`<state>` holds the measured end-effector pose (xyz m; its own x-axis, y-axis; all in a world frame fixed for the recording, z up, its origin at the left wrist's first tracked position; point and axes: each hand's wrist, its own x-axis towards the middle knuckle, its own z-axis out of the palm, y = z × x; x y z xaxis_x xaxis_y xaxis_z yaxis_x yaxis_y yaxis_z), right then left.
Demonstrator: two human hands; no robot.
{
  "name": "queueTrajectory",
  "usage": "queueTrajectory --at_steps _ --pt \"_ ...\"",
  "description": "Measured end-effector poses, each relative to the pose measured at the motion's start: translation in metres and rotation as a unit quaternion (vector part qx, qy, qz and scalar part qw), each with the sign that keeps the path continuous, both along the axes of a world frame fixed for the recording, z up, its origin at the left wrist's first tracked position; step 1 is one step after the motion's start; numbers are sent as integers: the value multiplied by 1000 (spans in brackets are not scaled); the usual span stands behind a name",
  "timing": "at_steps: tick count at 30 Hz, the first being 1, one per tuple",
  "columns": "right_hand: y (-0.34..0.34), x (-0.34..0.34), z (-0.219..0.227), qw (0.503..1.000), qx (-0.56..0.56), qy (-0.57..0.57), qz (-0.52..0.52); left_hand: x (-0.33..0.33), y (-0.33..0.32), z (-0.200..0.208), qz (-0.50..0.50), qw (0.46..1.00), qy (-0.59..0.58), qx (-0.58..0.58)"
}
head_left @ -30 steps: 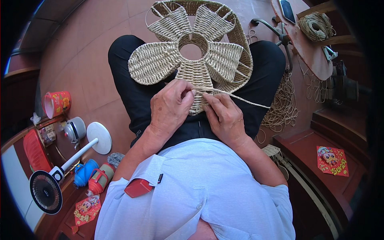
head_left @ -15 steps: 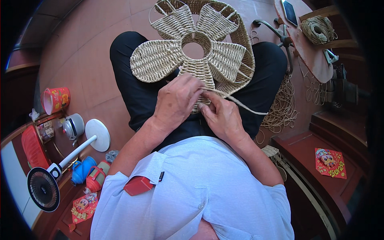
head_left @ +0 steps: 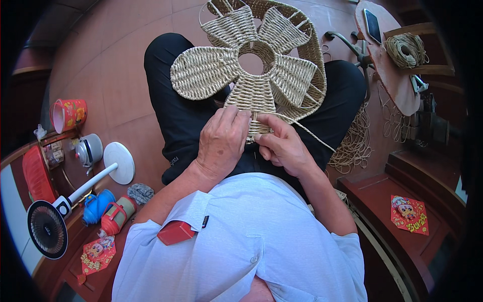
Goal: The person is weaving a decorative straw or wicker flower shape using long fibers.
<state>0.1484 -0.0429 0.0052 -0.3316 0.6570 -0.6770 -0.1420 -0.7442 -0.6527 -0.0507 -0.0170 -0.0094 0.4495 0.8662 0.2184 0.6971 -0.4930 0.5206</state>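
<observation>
Shifted slightly rightward since earlier, both hands, now lower on the petal. Left hand (head_left: 221, 143) curled, fingers pressed over the woven flower (head_left: 251, 75) on the lap. Right hand (head_left: 283, 146) pinching a cord (head_left: 312, 137) against it. Farther left, fan (head_left: 48, 229), red cup (head_left: 68, 113); far right, cord coil (head_left: 406, 49).

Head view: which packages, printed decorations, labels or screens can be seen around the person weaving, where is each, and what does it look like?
Phone: on the round table, upper right; dark rectangular screen, blank.
Red paper decoration: on the dark ledge, lower right; square, cartoon figure, yellow marks.
Second red decoration: lower left by the fan; same look.
Red printed bucket: on the floor, left; round, colourful print.
Small red box: in the shirt pocket.
</observation>
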Motion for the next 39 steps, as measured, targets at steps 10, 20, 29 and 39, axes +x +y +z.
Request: queueTrajectory --at_steps 10,20,29,39 --pt "-6 -4 -6 993 -61 65 -71 7 7 6 22 999 8 -46" --pt "-9 -7 -10 996 -40 49 -68 13 7 1 16 997 81 8" --pt "-8 1 -11 987 -84 109 -83 7 7 4 12 999 44 -1" --pt "-28 -17 -4 950 194 -241 -33 1 3 -2 28 999 -35 20"
